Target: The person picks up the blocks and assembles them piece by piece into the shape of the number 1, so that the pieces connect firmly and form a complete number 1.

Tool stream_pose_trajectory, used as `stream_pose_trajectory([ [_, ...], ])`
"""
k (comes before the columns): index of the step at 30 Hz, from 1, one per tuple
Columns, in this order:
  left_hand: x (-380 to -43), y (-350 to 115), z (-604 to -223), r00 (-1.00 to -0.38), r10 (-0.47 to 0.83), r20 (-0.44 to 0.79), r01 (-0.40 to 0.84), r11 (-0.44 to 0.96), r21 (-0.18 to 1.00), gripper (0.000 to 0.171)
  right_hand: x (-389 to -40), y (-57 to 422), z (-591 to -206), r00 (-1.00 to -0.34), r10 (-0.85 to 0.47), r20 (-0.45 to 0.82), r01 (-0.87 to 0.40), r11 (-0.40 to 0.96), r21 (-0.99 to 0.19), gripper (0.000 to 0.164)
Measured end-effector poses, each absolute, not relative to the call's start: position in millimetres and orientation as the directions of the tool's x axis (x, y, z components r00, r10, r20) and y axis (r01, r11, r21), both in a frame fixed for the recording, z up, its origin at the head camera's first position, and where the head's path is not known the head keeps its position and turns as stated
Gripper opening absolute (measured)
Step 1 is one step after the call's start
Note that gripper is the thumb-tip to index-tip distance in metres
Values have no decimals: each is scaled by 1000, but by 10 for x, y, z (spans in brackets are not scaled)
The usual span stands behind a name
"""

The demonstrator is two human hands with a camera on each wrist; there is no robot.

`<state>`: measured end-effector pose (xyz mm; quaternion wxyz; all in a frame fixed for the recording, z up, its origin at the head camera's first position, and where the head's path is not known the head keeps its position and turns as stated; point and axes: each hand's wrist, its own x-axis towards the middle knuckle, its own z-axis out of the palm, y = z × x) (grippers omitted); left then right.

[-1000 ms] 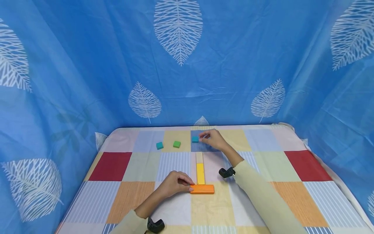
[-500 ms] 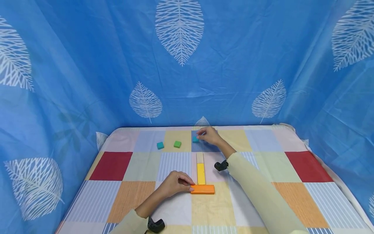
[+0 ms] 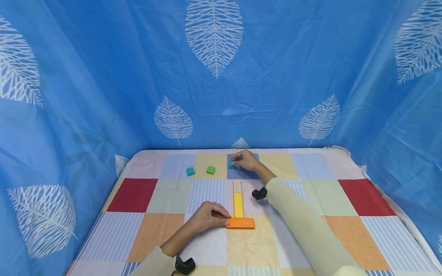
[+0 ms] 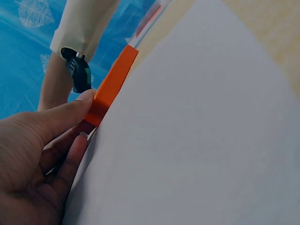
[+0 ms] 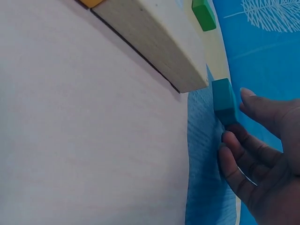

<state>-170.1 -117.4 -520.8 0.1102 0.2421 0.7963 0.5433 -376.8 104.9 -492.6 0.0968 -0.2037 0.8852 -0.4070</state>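
Between thumb and fingers my left hand [image 3: 207,217] pinches the left end of an orange block [image 3: 243,223], a long flat bar lying on the cloth. Its grip shows closely in the left wrist view. Behind the bar's middle, a yellow block [image 3: 238,205] points away, with a pale wooden block [image 3: 236,186] in line at its far end. My right hand [image 3: 246,160] is at a small teal block [image 3: 230,165] farther back, thumb and fingers around it. In the right wrist view this teal block [image 5: 225,101] stands beyond the pale block's end, apart from it.
To the left at the back lie a green block [image 3: 210,170] and a second teal block [image 3: 190,171], apart from each other. A patchwork cloth [image 3: 165,195] covers the table. Blue leaf-print curtains [image 3: 269,76] enclose the back and sides.
My right hand has moved slightly left and closed in on the teal block, its fingers now covering part of it. The left hand has stayed on the orange block.
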Motion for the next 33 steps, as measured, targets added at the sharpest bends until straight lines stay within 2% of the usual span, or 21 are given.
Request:
stream_pose_trajectory([
  [13, -1713, -1157, -5264, -867, 491, 86, 277, 332, 902, 14, -3751, 1011, -4963, -892, -452, 16, -322, 609, -725, 26],
  [24, -1721, -1179, -5256, -853, 511, 101, 289, 302, 909, 13, -3741, 1026, -4993, -879, -475, 32, -355, 609, -709, 23],
  [33, -1719, -1180, -5271, -846, 520, 121, 309, 292, 905, 13, -3703, 1056, -4988, -901, -433, 8, -298, 607, -737, 20],
])
